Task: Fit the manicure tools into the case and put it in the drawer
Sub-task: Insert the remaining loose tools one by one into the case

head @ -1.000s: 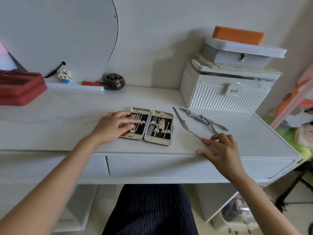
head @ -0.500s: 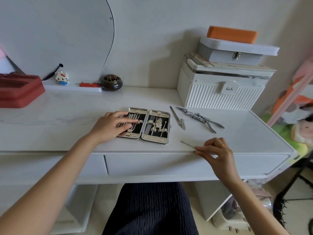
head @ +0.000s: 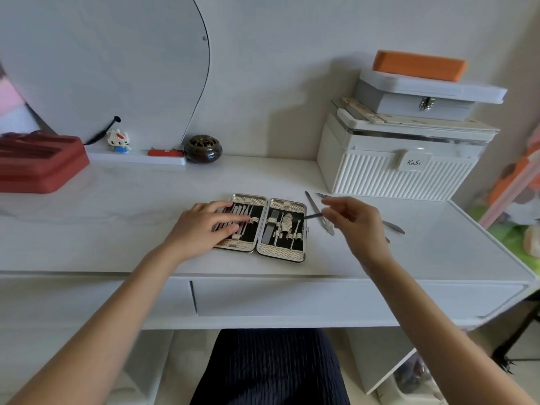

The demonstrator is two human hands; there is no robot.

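Note:
An open manicure case (head: 289,252) with a silver mesh rim and black lining lies flat on the white desk (head: 117,235), several metal tools in its loops. My left hand (head: 204,226) rests on the case's left half, fingers spread over the tools. My right hand (head: 355,223) hovers just right of the case and pinches a thin metal tool (head: 312,216) whose tip points at the right half. A nail file (head: 317,211) lies on the desk beside the case. Other loose tools (head: 393,226) are partly hidden behind my right hand. The drawer (head: 292,296) under the desk front is closed.
A white ribbed box (head: 388,176) stacked with a grey latched case (head: 423,97) and an orange block (head: 419,65) stands at the back right. A red tray (head: 38,162), a small figurine (head: 118,140), a dark round pot (head: 203,149) and a mirror (head: 102,68) line the back left.
My right hand has lifted the thin tool from the desk's front edge and carried it up and left to the case's right side. My left hand stays on the case.

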